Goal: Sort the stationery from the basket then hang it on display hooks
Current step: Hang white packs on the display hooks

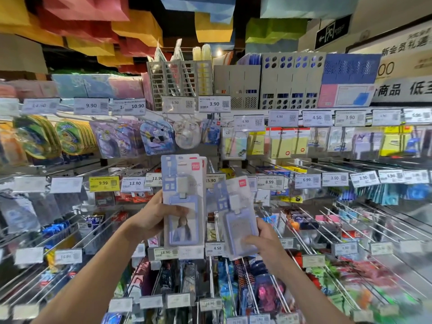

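- Shop display wall [216, 155] of metal hooks [311, 232] and price tags [104, 183] is filling the view, with coloured paper bags [86, 22] hanging overhead at 12 o'clock.
- Left hand [149, 220] is gripping a small stack of lilac card-holder packs [183, 199] upright at centre, its thumb lying across the front.
- Right hand [264, 239] is holding another matching pack [236, 213] by its lower end. This one is tilting slightly at 4 o'clock from the stack, just beside it and apart.
- Sticky notes [289, 143] are hanging at 1 o'clock, with grey file organisers [289, 83] standing on the shelf above.
- Hung goods and tags are crowding the hooks behind both packs.
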### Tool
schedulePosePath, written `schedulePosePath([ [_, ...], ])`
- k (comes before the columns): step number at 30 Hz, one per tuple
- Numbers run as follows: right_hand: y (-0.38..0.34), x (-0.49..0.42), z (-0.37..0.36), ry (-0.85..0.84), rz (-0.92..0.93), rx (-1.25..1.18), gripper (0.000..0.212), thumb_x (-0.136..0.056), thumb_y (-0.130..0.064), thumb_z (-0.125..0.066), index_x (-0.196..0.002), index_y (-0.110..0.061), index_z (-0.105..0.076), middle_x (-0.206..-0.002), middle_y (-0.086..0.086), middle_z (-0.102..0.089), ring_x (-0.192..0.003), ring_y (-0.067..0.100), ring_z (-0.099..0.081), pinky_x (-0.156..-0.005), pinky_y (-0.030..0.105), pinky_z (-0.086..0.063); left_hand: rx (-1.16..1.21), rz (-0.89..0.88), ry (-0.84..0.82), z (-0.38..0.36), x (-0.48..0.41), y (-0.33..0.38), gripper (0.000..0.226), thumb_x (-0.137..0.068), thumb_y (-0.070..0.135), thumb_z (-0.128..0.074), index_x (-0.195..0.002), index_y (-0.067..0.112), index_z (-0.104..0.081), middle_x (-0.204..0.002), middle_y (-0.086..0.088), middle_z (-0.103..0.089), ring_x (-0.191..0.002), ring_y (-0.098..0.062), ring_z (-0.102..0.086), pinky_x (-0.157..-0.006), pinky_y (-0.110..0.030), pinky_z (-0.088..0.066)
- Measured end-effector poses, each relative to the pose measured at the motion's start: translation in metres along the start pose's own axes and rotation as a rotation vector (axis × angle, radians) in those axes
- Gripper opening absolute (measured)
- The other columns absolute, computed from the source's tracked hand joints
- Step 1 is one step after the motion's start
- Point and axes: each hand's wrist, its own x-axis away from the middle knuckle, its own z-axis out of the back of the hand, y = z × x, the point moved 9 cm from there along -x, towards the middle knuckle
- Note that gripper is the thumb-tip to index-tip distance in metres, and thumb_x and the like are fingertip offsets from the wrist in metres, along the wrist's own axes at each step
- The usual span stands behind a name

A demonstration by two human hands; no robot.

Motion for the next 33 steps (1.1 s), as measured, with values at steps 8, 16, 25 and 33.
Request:
schedulePosePath([
  [8, 0.025, 0.005, 0.006, 0.007, -0.049, 0.212, 0.034, -0.092, -0.003, -0.068, -0.121, -0.021, -0.063, -0.113, -0.004, -0.074, -0.108, 0.013, -0.07, -0.09, 0.031, -0.057, 0.009, -0.009, -0.039, -0.013, -0.01, 0.01, 0.068, -0.055, 0.018, -0.098, -0.111, -0.001, -0.063, -0.078, -0.02, -0.062, -0.058, -0.03, -0.061, -0.057, -0.036, -0.053],
  [16, 0.031, -0.01, -0.008, 0.036, -0.105, 0.146, 0.039, -0.087, -0.002, -0.072, -0.12, -0.019, -0.06, -0.11, -0.002, -0.075, -0.099, 0.011, -0.072, -0.085, 0.028, -0.057, -0.029, -0.012, -0.085, -0.023, -0.011, 0.018, 0.04, -0.072, -0.006, -0.075, -0.106, 0.013, -0.072, -0.081, -0.02, -0.066, -0.061, -0.031, -0.062, -0.054, -0.036, -0.054],
  [25, 0.023, -0.02, -0.009, 0.005, -0.103, 0.104, 0.039, -0.092, 0.006, -0.065, -0.121, -0.018, -0.056, -0.114, 0.002, -0.072, -0.103, 0.013, -0.069, -0.076, 0.022, -0.057, -0.027, 0.052, -0.078, -0.017, -0.015, 0.014, 0.085, -0.044, 0.022, -0.102, -0.115, 0.0, -0.062, -0.083, -0.023, -0.068, -0.061, -0.03, -0.062, -0.053, -0.035, -0.053],
  [33, 0.026, -0.032, -0.026, 0.015, -0.081, 0.052, 0.038, -0.093, -0.002, -0.07, -0.123, -0.022, -0.058, -0.117, -0.001, -0.072, -0.109, 0.019, -0.068, -0.094, 0.039, -0.058, 0.07, 0.022, -0.063, -0.017, -0.02, 0.018, 0.046, -0.063, 0.004, -0.091, -0.104, 0.0, -0.072, -0.078, -0.024, -0.066, -0.056, -0.03, -0.063, -0.052, -0.034, -0.054],
])
